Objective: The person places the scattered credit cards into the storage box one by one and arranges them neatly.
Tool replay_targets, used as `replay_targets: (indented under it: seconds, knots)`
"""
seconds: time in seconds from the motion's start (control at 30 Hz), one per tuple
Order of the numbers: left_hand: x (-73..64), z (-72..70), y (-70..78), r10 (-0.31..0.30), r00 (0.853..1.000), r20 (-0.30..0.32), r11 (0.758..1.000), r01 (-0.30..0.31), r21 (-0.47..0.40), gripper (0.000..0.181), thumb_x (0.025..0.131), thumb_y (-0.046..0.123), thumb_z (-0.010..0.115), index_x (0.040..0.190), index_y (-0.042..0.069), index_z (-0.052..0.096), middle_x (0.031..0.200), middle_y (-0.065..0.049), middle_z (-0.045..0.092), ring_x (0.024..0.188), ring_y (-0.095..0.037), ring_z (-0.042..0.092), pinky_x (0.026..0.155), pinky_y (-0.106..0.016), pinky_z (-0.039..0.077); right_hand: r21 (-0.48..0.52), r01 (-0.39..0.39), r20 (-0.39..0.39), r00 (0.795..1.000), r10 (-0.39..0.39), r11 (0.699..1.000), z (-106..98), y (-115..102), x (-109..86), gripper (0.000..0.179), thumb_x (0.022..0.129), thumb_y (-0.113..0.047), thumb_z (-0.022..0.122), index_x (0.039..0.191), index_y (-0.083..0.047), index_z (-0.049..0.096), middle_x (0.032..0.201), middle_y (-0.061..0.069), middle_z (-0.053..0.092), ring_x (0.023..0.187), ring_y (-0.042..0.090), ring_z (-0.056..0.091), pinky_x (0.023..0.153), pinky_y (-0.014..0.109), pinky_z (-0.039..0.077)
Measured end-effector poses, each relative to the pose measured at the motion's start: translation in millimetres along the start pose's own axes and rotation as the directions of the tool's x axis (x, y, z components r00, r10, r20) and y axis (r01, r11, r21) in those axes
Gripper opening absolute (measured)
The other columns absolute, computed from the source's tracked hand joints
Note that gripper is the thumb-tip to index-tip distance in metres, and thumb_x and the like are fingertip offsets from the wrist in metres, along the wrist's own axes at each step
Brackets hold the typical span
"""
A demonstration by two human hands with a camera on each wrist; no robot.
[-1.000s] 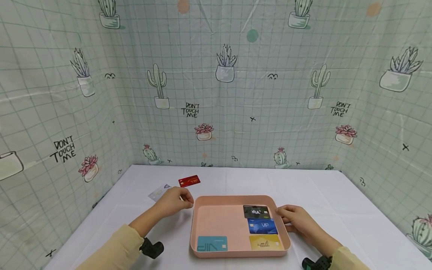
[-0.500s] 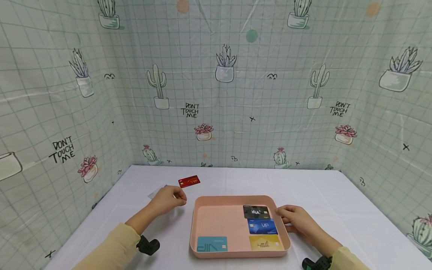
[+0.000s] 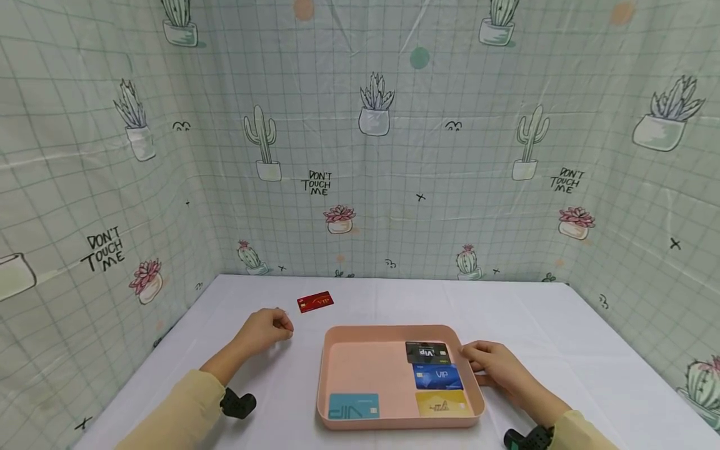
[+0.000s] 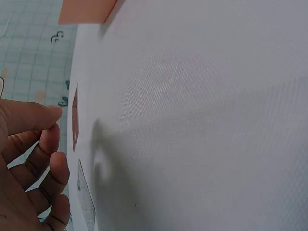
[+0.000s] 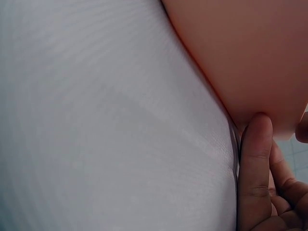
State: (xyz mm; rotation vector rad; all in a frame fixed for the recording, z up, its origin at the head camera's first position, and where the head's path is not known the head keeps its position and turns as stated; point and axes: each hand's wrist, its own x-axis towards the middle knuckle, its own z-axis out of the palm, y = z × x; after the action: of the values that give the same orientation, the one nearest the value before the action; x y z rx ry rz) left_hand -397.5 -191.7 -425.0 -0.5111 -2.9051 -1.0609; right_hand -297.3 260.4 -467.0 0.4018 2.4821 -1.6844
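Note:
My left hand point(image 3: 264, 331) hovers over the white table, left of the pink tray point(image 3: 365, 334). Its fingers are loosely bent and nothing shows between them in the left wrist view. Close by lies a pale, silvery card point(image 4: 86, 197), mostly hidden behind that hand in the head view. A red VIP card point(image 3: 315, 302) lies a little farther back. At the tray's right side, my right hand point(image 3: 495, 365) holds the rim, a digit point(image 5: 257, 149) against the outer wall. Inside the tray are a black card point(image 3: 427, 353), a blue card point(image 3: 437, 377), a yellow card point(image 3: 442, 404) and a teal card point(image 3: 353, 406).
A white cloth covers the table point(image 3: 562, 350). Behind it and at both sides hangs a grid-patterned curtain point(image 3: 422, 162) with printed cacti. A black wrist camera point(image 3: 238, 404) sits on the left wrist and another point(image 3: 527, 439) on the right.
My left hand has drifted left, away from the tray and in front of the silvery card. The right hand, the tray and its cards have stayed in place.

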Motion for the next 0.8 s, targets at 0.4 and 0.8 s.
replay_targets:
  seconds: [0.4,0.8]
  knots:
    - [6.3,-3.4,-17.2,-0.051,0.998,-0.038,0.997,0.053,0.058,0.004,0.086,0.007,0.071,0.086,0.003,0.071,0.082,-0.003,0.067,0.075,-0.017,0.055,0.066,-0.030,0.046,0.000,0.011,0.001,1.000,-0.011,1.000,0,1,0.8,0.051,0.103,-0.031,0.060,0.133,0.010,0.057,0.107,0.014,0.070,0.089,0.016,0.067,0.073,0.032,0.062]
    - [6.7,-12.2,-25.8,-0.121,0.989,-0.081,0.992,0.124,0.029,0.006,0.089,0.005,0.069,0.093,0.001,0.070,0.086,-0.008,0.068,0.078,-0.020,0.057,0.067,-0.030,0.047,-0.022,0.001,-0.005,1.000,-0.001,1.000,0,-1,0.0,0.050,0.102,-0.030,0.060,0.133,0.009,0.058,0.108,0.015,0.069,0.090,0.017,0.065,0.073,0.032,0.062]
